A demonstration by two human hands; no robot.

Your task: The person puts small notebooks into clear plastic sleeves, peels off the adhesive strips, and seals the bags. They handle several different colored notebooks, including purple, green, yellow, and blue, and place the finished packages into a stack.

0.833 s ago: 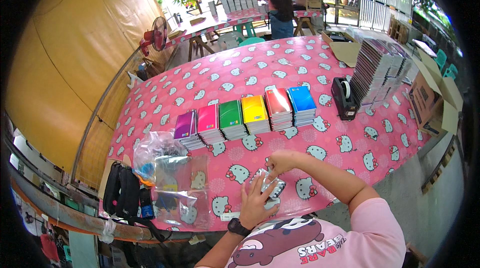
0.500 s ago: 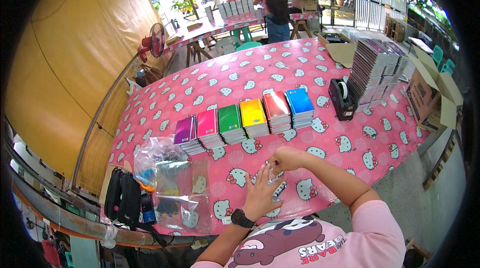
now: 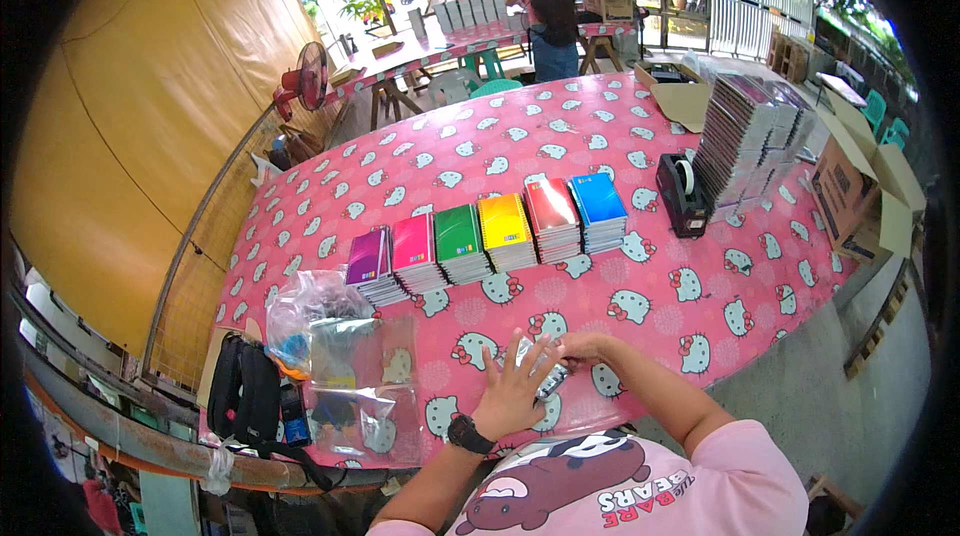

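Flat on the pink table, a small shiny silvery packet lies partly under my hands; what is inside it I cannot make out. My left hand, with a dark watch at the wrist, rests across it with fingers spread. At its far right end my right hand has its fingers closed on the packet's edge. Beyond them stands a row of spiral notebook stacks: purple, pink, green, yellow, red and blue.
Clear plastic bags lie at the left by a black bag. A black tape dispenser and tall notebook piles stand at the right, near an open cardboard box. Two people are at a far table.
My right hand has come down and toward me, from above the packet to its edge. My left hand has shifted slightly left, still spread over the packet.
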